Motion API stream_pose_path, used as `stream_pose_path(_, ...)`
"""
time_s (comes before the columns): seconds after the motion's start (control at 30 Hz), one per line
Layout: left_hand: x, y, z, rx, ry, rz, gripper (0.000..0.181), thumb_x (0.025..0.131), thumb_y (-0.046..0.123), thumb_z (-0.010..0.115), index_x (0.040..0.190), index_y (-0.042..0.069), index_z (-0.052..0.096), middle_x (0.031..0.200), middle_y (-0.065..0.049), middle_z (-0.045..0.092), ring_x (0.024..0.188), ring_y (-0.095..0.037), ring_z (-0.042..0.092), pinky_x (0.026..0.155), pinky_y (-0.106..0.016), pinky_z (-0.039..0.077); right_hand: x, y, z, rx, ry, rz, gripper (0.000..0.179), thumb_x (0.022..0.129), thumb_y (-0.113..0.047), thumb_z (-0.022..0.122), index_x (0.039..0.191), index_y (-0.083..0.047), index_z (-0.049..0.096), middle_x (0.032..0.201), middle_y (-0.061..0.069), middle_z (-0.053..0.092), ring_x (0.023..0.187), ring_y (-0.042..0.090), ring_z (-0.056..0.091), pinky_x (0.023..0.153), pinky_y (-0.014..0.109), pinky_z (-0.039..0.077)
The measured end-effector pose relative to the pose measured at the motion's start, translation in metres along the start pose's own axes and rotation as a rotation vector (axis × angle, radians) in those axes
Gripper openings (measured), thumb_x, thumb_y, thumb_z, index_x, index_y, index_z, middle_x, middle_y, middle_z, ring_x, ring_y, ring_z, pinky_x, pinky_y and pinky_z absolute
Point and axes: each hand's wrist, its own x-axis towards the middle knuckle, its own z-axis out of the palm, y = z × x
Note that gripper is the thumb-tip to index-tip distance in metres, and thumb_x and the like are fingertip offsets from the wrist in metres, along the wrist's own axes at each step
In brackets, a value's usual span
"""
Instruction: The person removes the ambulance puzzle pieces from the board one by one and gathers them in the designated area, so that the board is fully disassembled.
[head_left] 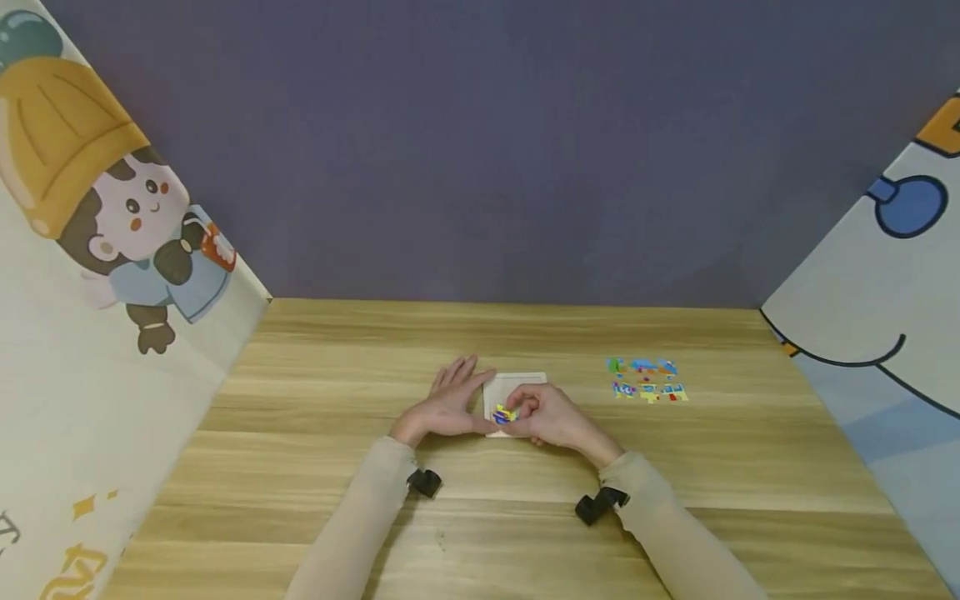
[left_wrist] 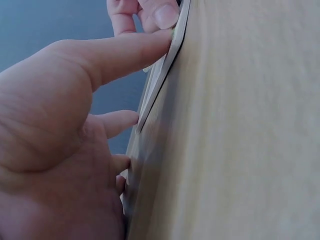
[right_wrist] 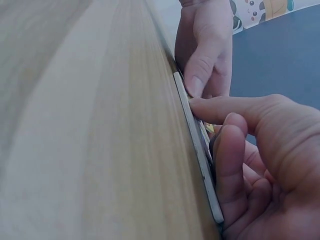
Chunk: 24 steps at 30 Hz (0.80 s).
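A pale square puzzle tray lies on the table, with colourful puzzle pieces in its lower left corner. My left hand is spread along the tray's left side; its thumb reaches the near left corner and its forefinger touches the far left edge. Over the tray, my right hand has curled fingers and pinches a small yellow-and-blue piece between thumb and forefinger, low against the tray. The right wrist view shows the right thumb at the tray's edge; the fingers partly hide the piece.
Several loose, brightly coloured puzzle pieces lie in rough rows to the right of the tray. The wooden table meets a dark back panel, with printed cartoon panels on both sides.
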Motion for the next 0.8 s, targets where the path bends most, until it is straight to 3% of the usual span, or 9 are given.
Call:
stream_pose_path(0.17,0.0019,-0.0047,-0.0013,-0.034,-0.002,0.004,0.076,0.103,0.037,0.057,0.169,0.014,0.03,0.18,-0.019,-0.002,0.167,-0.039,-0.01,0.133,-0.058,-0.014,-0.0004,0.0012,0.0008,0.003,0.007,-0.017,0.027,0.087,-0.017,0.088,0.105,-0.008,0.07,0.067,-0.002,0.063,0.049,0.011,0.053,0.048,0.025,0.047)
stream_pose_path(0.27,0.0044,-0.0072,0.0013,-0.016,-0.009,-0.002,0.073,0.105,0.037,0.054,0.17,0.016,0.029,0.18,-0.018,-0.003,0.167,-0.037,-0.01,0.133,-0.057,-0.013,-0.0016,0.0019,0.0007,-0.001,0.012,-0.015,0.027,0.087,-0.017,0.088,0.104,-0.007,0.069,0.067,-0.002,0.062,0.049,0.011,0.053,0.048,0.024,0.046)
stream_pose_path(0.53,0.0032,-0.0042,0.0023,-0.005,0.027,0.037,0.08,0.098,0.037,0.063,0.167,0.01,0.034,0.178,-0.026,0.003,0.166,-0.045,-0.004,0.132,-0.065,-0.009,-0.0036,0.0022,0.0026,0.002,0.018,-0.007,0.026,0.088,-0.016,0.087,0.106,-0.008,0.07,0.067,-0.003,0.062,0.048,0.011,0.053,0.048,0.023,0.045)
stream_pose_path(0.8,0.0016,-0.0017,0.0019,0.012,0.017,0.015,0.08,0.098,0.037,0.064,0.168,0.011,0.033,0.179,-0.024,0.003,0.167,-0.042,-0.004,0.133,-0.062,-0.008,-0.004,0.0005,0.0001,0.007,-0.021,-0.009,0.03,0.088,-0.015,0.087,0.111,-0.005,0.072,0.069,-0.002,0.062,0.051,0.011,0.056,0.05,0.023,0.05)
